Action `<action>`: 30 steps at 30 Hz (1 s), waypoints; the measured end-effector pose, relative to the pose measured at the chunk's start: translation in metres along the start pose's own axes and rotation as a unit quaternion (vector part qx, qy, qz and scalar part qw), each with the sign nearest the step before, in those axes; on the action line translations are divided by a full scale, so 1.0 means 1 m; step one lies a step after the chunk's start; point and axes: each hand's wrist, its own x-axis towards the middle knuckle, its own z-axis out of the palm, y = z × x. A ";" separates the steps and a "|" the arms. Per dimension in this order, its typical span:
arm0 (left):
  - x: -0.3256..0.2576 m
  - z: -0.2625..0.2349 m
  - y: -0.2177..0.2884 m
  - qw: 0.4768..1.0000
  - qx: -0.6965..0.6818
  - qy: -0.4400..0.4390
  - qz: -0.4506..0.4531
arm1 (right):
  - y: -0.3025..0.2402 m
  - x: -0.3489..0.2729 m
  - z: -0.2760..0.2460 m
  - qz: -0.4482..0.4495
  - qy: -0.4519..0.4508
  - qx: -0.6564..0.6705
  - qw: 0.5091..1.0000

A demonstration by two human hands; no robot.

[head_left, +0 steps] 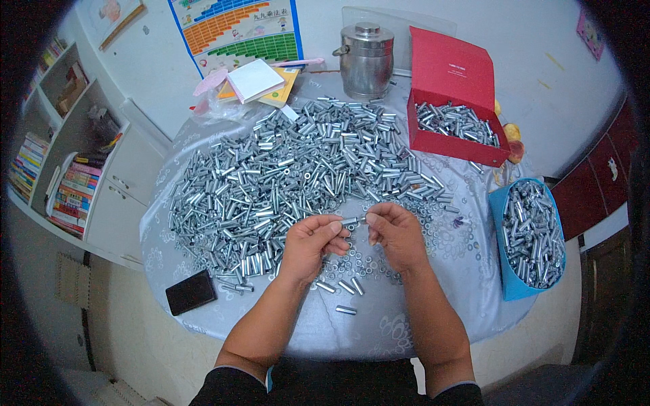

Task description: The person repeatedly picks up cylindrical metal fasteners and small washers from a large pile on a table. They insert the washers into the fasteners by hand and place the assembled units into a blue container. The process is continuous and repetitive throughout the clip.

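Near the middle of the table, my left hand pinches a short silver metal sleeve between thumb and fingers, held level. Facing it, my right hand is closed in a pinch at the sleeve's right end; whatever small part it grips is too small to make out. Under and between both hands lie many loose washers. A big heap of metal sleeves and bolts spreads just beyond. Closer to me are several single sleeves, one lying apart from the others.
At the back right stands an open red box holding metal parts. A blue bin full of similar pieces is at the right edge. A dark phone-like object lies front left. A metal pot, notebook and plastic bag stand or lie behind the heap.
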 end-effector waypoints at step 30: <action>-0.001 0.001 0.000 1.000 -0.004 -0.007 -0.012 | -0.001 -0.007 0.004 -0.065 -0.013 -0.099 0.993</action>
